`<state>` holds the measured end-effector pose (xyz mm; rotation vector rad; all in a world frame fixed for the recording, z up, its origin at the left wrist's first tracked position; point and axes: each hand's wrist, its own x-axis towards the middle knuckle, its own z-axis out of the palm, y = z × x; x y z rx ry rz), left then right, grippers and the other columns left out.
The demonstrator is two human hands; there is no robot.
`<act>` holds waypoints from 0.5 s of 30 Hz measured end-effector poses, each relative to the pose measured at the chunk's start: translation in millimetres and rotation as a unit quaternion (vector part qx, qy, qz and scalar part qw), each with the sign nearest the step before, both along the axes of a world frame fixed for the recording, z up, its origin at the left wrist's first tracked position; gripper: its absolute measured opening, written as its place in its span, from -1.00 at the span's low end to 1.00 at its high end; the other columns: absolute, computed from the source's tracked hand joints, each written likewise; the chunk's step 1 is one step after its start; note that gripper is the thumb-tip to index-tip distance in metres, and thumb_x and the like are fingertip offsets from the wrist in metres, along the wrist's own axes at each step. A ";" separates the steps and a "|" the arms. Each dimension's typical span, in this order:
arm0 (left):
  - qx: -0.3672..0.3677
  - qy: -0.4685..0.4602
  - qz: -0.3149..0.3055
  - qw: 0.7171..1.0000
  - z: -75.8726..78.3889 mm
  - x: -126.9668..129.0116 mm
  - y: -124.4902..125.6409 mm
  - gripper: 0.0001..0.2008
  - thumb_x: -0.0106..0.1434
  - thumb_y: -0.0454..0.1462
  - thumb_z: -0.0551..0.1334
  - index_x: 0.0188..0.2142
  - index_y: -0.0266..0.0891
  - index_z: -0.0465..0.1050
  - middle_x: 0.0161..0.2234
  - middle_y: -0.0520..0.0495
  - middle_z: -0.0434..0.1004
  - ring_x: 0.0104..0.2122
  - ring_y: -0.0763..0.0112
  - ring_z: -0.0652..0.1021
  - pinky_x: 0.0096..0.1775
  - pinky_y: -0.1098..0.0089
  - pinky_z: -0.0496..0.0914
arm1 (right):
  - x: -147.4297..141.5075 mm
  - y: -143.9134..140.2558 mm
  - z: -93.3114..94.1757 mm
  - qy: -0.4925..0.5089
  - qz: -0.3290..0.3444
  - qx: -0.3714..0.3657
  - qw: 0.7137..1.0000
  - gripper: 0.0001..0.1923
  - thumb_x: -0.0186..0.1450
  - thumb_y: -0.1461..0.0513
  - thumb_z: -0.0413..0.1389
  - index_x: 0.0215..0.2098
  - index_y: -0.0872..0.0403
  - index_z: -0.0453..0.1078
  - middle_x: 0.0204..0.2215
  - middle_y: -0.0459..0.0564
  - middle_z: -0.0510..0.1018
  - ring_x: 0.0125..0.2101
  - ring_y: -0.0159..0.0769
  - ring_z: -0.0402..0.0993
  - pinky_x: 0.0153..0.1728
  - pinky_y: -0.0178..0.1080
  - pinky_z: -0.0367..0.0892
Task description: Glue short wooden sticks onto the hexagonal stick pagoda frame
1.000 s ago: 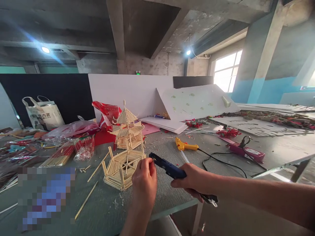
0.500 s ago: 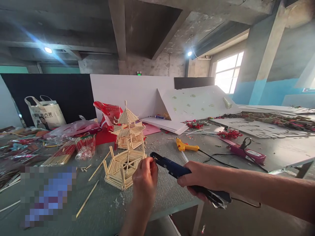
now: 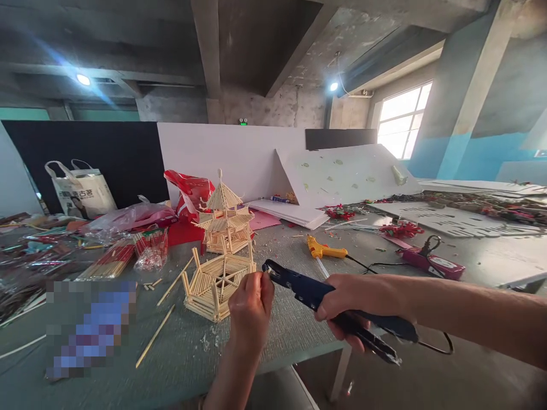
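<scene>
My right hand (image 3: 356,299) grips a dark blue glue gun (image 3: 299,285) by its handle, nozzle pointing left. My left hand (image 3: 250,307) is closed with its fingertips pinched at the nozzle tip; whatever it pinches is too small to make out. Just left of that hand a hexagonal stick frame (image 3: 213,282) lies on the grey table (image 3: 179,353). Behind it stands a tiered stick pagoda (image 3: 224,219).
A yellow glue gun (image 3: 322,249) with a black cord and a pink power strip (image 3: 431,263) lie to the right. Loose sticks (image 3: 154,336), stick bundles (image 3: 113,259), plastic bags and white boards (image 3: 342,173) crowd the left and back. The table edge runs just below my hands.
My right hand has slid back along the blue glue gun, showing more of its handle and cord. The view shifted slightly; my left hand stays at the nozzle.
</scene>
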<state>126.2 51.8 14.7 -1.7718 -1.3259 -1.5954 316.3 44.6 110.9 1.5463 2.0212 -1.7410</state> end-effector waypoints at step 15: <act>0.043 0.007 0.007 0.999 3.3 -0.2 -5.1 -0.84 0.29 -0.28 0.08 -0.37 -0.28 0.37 -0.53 0.00 0.49 -0.54 0.53 0.50 -0.46 0.57 0.30 | -4.0 -11.5 5.3 -0.077 -0.039 0.073 0.994 -0.89 0.02 0.21 -0.03 -0.59 0.11 0.21 -0.76 -0.15 0.32 -0.76 -0.49 0.25 -0.75 -0.44 0.20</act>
